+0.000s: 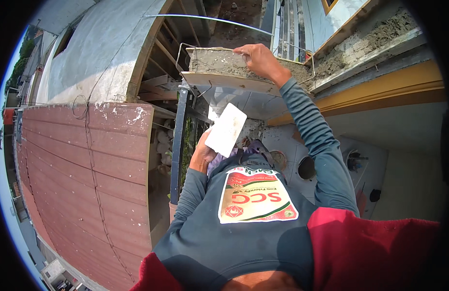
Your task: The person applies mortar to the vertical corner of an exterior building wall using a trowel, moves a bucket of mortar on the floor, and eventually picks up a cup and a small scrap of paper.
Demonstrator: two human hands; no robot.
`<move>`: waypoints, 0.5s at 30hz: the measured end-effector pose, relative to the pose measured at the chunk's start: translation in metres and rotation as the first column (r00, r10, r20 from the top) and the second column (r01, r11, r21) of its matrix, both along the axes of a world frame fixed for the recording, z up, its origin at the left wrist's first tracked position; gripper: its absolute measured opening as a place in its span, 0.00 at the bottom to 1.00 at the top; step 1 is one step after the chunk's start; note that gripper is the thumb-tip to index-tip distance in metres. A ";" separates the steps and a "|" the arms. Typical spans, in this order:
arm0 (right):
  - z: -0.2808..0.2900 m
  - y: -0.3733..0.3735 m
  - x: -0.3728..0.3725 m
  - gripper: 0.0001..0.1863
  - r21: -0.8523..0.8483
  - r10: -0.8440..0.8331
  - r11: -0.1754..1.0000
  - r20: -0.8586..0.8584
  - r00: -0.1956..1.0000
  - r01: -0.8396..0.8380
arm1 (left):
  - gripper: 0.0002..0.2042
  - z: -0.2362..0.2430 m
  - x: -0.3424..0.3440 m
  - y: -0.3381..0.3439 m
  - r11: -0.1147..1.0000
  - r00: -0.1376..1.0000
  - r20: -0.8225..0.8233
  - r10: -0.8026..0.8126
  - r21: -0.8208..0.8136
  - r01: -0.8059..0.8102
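Note:
My left hand (203, 152), low in front of my body, grips a white flat rectangular plate (226, 130) with rounded corners, like a plastering float; its underside is hidden. Ahead, my right hand (264, 61) reaches over a narrow trough of grey wet concrete (212, 62). Its fingers are curled and drawn together, with the index fingertip at the trough's far edge. Whether something small is between them I cannot make out. A pale formwork board (229, 81) runs along the trough's near side.
Bent metal rods (179, 60) clamp the formwork at both ends. Rougher concrete (375, 41) fills another form at the right. A dark post (180, 140) and a reddish metal roof (88, 189) lie left. Below right are buckets (307, 167) on a tiled floor.

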State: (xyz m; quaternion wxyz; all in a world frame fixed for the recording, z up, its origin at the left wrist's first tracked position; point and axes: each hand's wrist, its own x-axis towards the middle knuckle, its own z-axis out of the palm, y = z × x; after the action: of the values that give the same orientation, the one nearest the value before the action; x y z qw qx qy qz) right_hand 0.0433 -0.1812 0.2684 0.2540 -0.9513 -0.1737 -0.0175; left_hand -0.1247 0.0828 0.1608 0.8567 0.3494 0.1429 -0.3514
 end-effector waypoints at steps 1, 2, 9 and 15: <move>-0.002 -0.005 -0.003 0.26 0.083 -0.029 0.996 0.027 0.999 0.027 | 0.19 -0.003 0.008 -0.005 0.999 1.000 0.003 -0.024 -0.028 0.024; -0.007 -0.013 -0.012 0.27 0.165 -0.074 0.984 0.047 0.996 0.065 | 0.19 -0.008 0.018 -0.008 0.995 0.996 -0.042 -0.073 -0.073 0.070; -0.046 -0.018 -0.119 0.22 0.398 -0.332 0.868 0.020 0.943 0.297 | 0.20 -0.021 0.061 -0.032 0.923 0.911 -0.217 -0.352 -0.239 0.300; -0.119 -0.010 -0.193 0.17 0.505 -0.534 0.371 -0.571 0.624 0.779 | 0.20 -0.034 0.085 -0.067 0.668 0.670 -0.217 -0.710 -0.510 0.542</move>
State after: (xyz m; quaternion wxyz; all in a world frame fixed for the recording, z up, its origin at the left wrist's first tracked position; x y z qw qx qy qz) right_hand -0.1497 -0.1913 0.1493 0.5968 -0.7474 0.2898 -0.0342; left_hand -0.0395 0.0161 0.1264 0.6822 0.1134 0.1059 -0.7145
